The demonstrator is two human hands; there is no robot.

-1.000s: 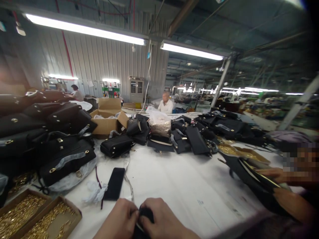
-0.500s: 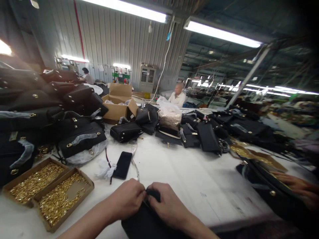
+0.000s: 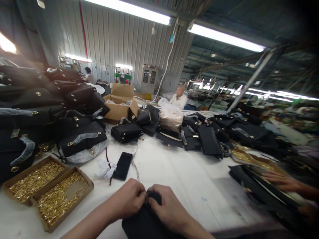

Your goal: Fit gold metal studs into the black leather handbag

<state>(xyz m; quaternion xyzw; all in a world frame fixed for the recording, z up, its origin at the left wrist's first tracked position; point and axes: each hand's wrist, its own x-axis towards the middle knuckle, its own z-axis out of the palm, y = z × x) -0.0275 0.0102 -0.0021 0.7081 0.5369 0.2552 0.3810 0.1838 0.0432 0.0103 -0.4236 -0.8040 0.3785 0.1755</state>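
Observation:
A black bag piece (image 3: 142, 221) stands at the table's near edge, partly hidden by my hands. My right hand (image 3: 167, 202) is closed around its upper end, thumb on the near face and fingers over the far side. Against that same end, my left hand (image 3: 132, 196) is pinched shut, its fingertips meeting my right thumb. A small dull glint shows between the fingertips; what the left fingers pinch is too small to make out. To the left lie two cardboard trays of small gold metal fittings, the nearer tray (image 3: 91, 186) and the farther tray (image 3: 7, 183).
A black phone (image 3: 122, 166) lies beyond my hands beside crumpled white plastic (image 3: 104, 170). Black handbags (image 3: 81, 139) are piled at left and along the back, near an open carton (image 3: 116, 113). At right, a co-worker's hand (image 3: 286, 182) is over another black bag (image 3: 259, 189).
My hands stay at the same end of the black bag piece, almost unmoved. At right, the co-worker's bag has shifted left and tilted flatter, showing more of its opening.

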